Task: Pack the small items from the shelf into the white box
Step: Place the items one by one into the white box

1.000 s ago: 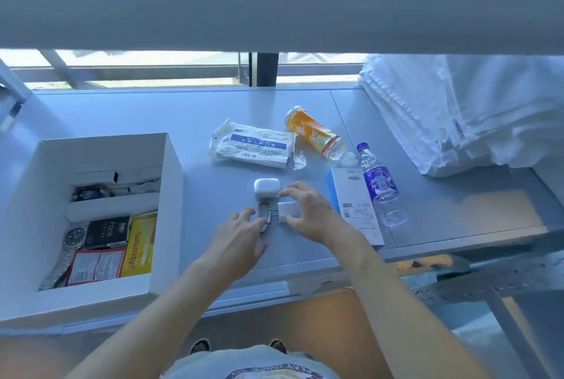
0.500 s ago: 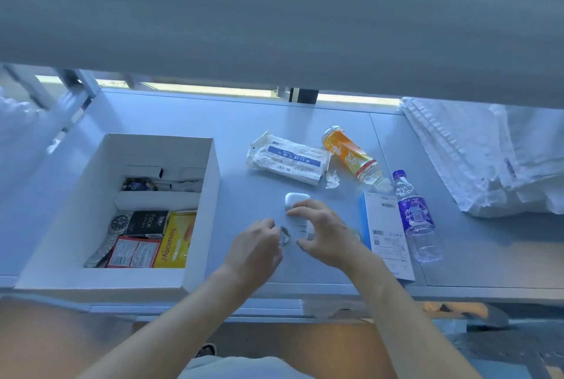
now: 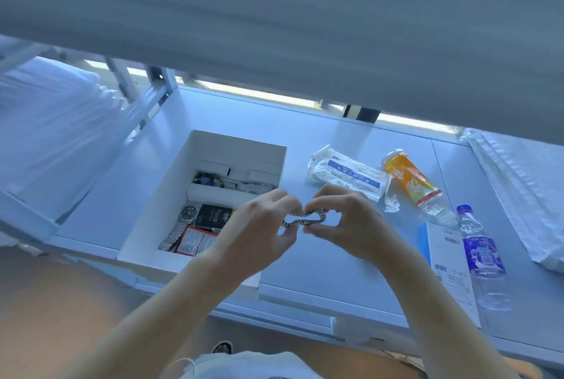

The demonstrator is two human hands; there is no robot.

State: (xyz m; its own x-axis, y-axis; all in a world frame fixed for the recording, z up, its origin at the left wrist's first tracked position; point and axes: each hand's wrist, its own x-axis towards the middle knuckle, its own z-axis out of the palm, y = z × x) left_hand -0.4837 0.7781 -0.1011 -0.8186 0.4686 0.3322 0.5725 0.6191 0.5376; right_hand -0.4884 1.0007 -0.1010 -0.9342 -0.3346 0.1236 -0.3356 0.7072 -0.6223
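While both of our hands are raised above the pale shelf surface [image 3: 305,272], we hold a silver braided metal chain bracelet [image 3: 305,218] between them, just to the right of the open white cardboard box [image 3: 152,220]. Our left hand [image 3: 256,232] pinches the left end of the chain with curled fingers, and our right hand [image 3: 351,226] pinches the right end in the same way, so the chain bends in a small loop between the two grips.

Inside the white box we see a silver wristwatch with a dark dial [image 3: 186,217], a black packet with the word "Face" [image 3: 213,216] and a red and white packet [image 3: 195,241]; a white divider [image 3: 219,195] separates them from small things behind it, which we cannot tell.

On the shelf to the right lie a white sealed plastic packet with a blue label [image 3: 348,175], an orange drink bottle on its side [image 3: 412,182], a clear water bottle with a purple label [image 3: 479,253] and a blue and white flat carton [image 3: 442,259]. Folded white towels [image 3: 525,189] are at the far right.
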